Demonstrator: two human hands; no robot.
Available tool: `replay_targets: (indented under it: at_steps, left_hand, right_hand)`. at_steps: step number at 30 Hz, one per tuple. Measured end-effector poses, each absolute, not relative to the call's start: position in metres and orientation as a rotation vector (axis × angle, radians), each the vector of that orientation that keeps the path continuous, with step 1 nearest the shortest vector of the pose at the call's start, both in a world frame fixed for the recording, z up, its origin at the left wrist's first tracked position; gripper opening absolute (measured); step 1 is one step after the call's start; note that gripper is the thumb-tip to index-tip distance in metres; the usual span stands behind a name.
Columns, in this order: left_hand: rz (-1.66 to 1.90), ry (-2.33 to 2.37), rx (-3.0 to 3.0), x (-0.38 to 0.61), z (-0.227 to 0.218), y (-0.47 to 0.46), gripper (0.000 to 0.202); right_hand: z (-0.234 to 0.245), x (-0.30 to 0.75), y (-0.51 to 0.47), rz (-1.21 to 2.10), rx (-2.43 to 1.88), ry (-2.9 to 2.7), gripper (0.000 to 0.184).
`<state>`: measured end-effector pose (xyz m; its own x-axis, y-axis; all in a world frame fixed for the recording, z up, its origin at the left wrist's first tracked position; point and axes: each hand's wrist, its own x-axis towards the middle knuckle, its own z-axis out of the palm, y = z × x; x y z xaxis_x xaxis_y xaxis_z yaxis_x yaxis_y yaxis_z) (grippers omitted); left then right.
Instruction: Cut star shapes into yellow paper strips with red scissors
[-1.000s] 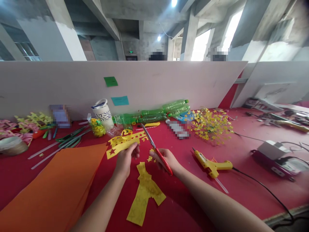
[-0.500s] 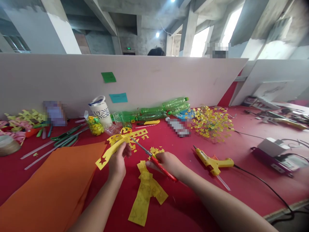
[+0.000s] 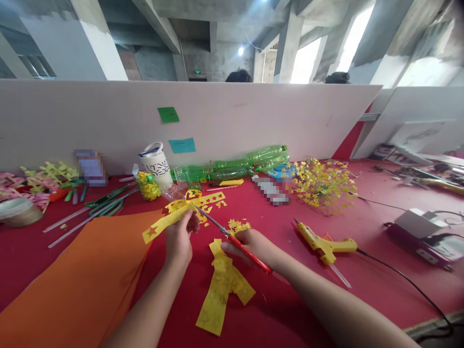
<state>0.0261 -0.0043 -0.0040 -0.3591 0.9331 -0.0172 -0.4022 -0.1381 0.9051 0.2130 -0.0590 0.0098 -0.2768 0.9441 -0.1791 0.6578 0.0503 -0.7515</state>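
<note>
Between thumb and fingers, my left hand [image 3: 181, 237] pinches a yellow strip [image 3: 163, 225] with a star-shaped hole near its left end. My right hand [image 3: 255, 246] is closed round red-handled scissors [image 3: 250, 253], whose blades point up and left to the strip's right end. Whether the blades are apart is too small to tell. Behind the strip lie yellow offcuts with star holes [image 3: 213, 196]. A small heap of cut yellow stars [image 3: 237, 225] sits just beyond my right hand. Nearer me, overlapping yellow strips with drawn stars [image 3: 214, 295] rest on the red table [image 3: 275, 309].
Orange sheets [image 3: 76, 275] cover the left front. At right lie a yellow glue gun [image 3: 326, 246] with its cord and a bunch of yellow stars [image 3: 319, 183]. Green plastic bottles [image 3: 235, 166], a white cup [image 3: 157, 166] and a yellow utility knife [image 3: 231, 182] stand or lie along the white partition [image 3: 253, 116].
The view has shifted slightly, so most things sit a little further right. Both hands keep their hold on the strip and the scissors, and the strip's angle has changed slightly.
</note>
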Motion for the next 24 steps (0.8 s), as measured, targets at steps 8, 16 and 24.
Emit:
replay_targets:
  at_steps: [8,16,24]
  left_hand:
    - [1.658,1.101,0.825,0.028,-0.004,-0.008,0.021]
    - [1.624,1.115,0.837,0.029,-0.002,-0.010,0.022]
    - [1.522,1.017,0.941,0.026,-0.006,-0.010,0.020]
  right_hand:
    - [0.020,0.216,-0.063,1.324,-1.518,-1.839,0.052]
    - [0.020,0.212,-0.064,1.270,-1.503,-1.894,0.051]
    - [0.017,0.214,-0.063,1.378,-1.459,-1.796,0.050]
